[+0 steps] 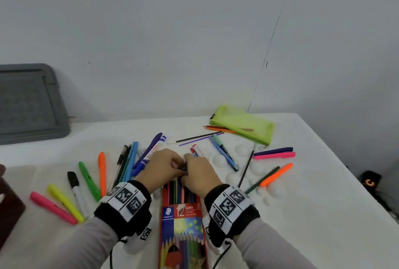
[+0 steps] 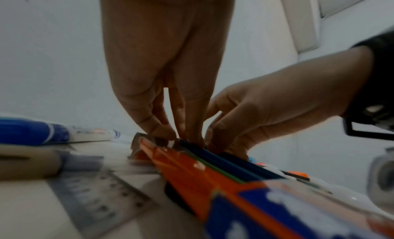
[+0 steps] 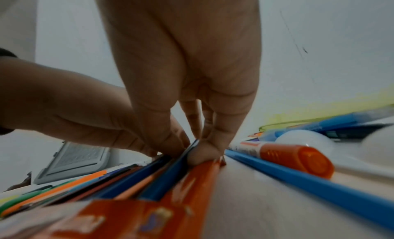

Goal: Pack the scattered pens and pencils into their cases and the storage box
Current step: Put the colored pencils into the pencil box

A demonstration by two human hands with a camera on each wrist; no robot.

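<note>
1 white table (image 1: 313, 236). 1 grey storage box lid (image 1: 30, 104) far left, 1 green pouch (image 1: 244, 124) far right. 1 red pencil case (image 1: 183, 225) centre, near edge; left hand (image 1: 160, 167) & right hand (image 1: 199, 173) both pinch its far-end flap. 2 pink highlighters, 2 orange.

Dim, soft light; blurred wrist views

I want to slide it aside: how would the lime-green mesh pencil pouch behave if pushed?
The lime-green mesh pencil pouch lies flat and looks soft, so it would probably crumple, not glide. It looks nearly empty, likely light. The pencils against it may get dragged.
</note>
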